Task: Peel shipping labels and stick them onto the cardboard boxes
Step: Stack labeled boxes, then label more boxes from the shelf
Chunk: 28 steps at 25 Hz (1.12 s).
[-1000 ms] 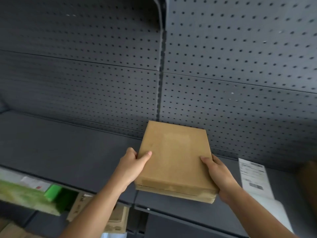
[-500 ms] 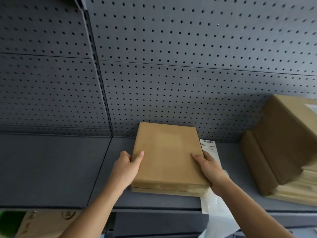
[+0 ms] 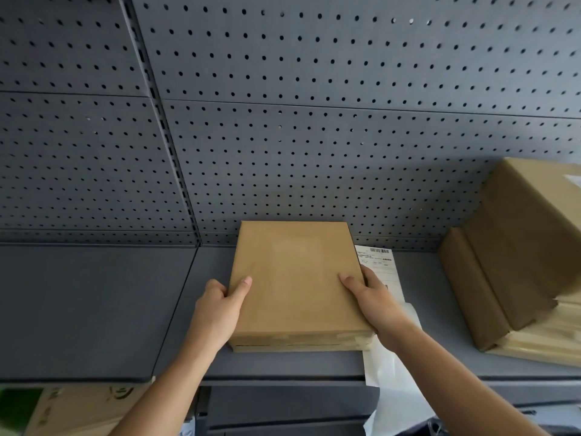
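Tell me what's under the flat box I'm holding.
A white label sheet pokes out at the right edge of the box, lying on the grey shelf. How far it runs underneath is covered.

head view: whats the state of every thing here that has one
flat cardboard box, closed, lying level, no label on top
left grip, curled round the box's left edge, thumb on top
right grip, curled round the box's right edge, thumb on top
label sheet, flat on the shelf, partly hidden by the box, near end hanging off the front
stacked boxes, closed, piled at right
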Motion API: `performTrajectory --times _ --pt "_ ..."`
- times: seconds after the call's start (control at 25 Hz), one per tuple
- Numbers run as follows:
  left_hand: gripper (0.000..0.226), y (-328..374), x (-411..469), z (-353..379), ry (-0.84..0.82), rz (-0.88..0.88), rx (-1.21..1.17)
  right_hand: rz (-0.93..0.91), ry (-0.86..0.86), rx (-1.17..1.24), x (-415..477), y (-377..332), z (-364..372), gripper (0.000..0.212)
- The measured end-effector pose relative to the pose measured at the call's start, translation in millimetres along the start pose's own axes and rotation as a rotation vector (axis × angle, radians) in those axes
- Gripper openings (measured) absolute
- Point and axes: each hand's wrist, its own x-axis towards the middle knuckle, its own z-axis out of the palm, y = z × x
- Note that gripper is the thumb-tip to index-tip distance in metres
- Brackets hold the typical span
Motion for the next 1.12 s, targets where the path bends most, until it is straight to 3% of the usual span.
performTrajectory --times 0.16,0.28,0.4,0.52,0.64,0.84,1.12 --pt "0.049 3 -2 -1 0.019 0.036 0.044 -0.056 0.025 -0.060 4 3 -20 0.049" --pt "0.052 15 -7 -4 0.107 0.197 0.185 -0.215 0.144 -0.340 6 12 -60 0.043" --pt "0.052 40 -16 4 0.174 0.430 0.249 -0.196 0.077 -0.668 5 30 -100 0.046" --pt "0.046 66 -26 31 0.079 0.604 0.248 -0.103 -0.090 -0.855 2 47 -112 0.057" --pt "0.041 84 -36 62 -0.041 0.694 0.236 -0.194 -0.035 -0.987 6 62 -109 0.055" --pt "0.033 104 -53 99 -0.152 0.805 0.212 -0.277 0.221 -0.942 12 61 -110 0.022" --pt "0.014 116 -63 130 -0.285 0.727 0.087 -0.479 0.524 -0.689 -10 5 -127 0.016"
